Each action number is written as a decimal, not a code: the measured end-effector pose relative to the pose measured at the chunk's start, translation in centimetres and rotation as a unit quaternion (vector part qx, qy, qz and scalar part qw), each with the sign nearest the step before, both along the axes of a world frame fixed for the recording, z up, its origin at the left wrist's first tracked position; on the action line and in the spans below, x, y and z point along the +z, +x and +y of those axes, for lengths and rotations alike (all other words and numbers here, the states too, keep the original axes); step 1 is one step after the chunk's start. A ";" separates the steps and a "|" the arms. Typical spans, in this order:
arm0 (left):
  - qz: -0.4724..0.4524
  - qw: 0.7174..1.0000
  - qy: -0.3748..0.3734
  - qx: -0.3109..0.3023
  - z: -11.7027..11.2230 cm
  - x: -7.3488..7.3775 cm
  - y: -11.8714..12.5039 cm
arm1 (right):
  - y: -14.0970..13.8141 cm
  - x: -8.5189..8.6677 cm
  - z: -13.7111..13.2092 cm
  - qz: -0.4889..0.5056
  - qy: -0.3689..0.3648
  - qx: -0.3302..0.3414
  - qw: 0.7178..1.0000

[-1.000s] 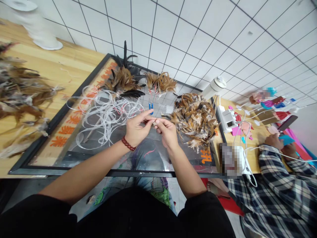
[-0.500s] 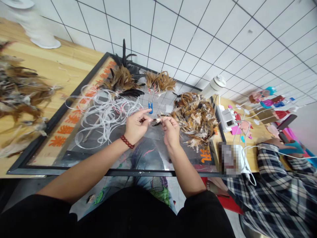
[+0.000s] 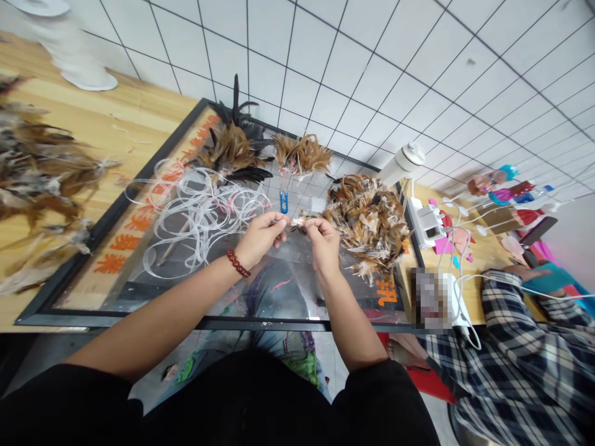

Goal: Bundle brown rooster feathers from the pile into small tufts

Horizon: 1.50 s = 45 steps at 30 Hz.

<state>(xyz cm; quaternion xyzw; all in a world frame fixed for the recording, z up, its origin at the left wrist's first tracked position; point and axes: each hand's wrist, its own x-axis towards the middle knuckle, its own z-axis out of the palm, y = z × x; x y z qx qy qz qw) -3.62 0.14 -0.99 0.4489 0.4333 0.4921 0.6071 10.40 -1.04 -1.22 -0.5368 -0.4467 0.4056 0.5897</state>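
Observation:
A small brown and whitish feather (image 3: pixel 297 222) spans the gap between my hands over the glass-topped frame (image 3: pixel 297 303). My right hand (image 3: pixel 324 243) pinches its right end between thumb and forefinger. At the other end, the closed fingertips of my left hand (image 3: pixel 264 238) grip its pale tip. Just beyond my hands lie blue thread snips (image 3: pixel 284 202). A heap of brown feathers (image 3: pixel 367 217) is close to my right hand. Loose coils of clear plastic strip (image 3: pixel 195 217) spread to the left of my left hand.
Along the frame's far side sit a black-and-brown feather bunch (image 3: pixel 232 152) and a brown bunch (image 3: pixel 302 153). More feathers (image 3: pixel 41 173) cover the left table. A white bottle (image 3: pixel 404 160), a power strip (image 3: pixel 425 223) and cables stand right, near a person in a plaid sleeve (image 3: pixel 504 310).
My left hand's fingers have curled in and closed at the feather's tip, where the forefinger was stretched out before. My right hand has barely moved.

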 end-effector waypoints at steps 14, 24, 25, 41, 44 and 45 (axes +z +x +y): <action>-0.107 0.992 -0.035 -0.053 0.0 1.0 -0.4 | 0.0 0.3 -0.6 -0.209 0.046 0.028 0.977; -0.047 0.998 0.039 -0.001 -0.3 1.5 -0.2 | 0.1 1.2 -1.0 -0.192 0.098 0.039 0.976; -0.046 0.998 0.043 0.000 -0.3 1.5 -0.2 | 0.1 1.3 -1.1 -0.189 0.098 0.038 0.976; -0.123 0.992 0.028 0.032 0.0 0.9 -0.4 | 1.1 0.5 0.0 -0.086 0.044 0.012 0.995; -0.141 0.989 0.013 0.030 0.0 1.1 -0.4 | 0.7 0.5 -0.1 -0.088 0.049 0.043 0.994; -0.146 0.989 0.008 0.030 0.0 1.1 -0.4 | 0.5 0.5 -0.2 -0.085 0.050 0.051 0.994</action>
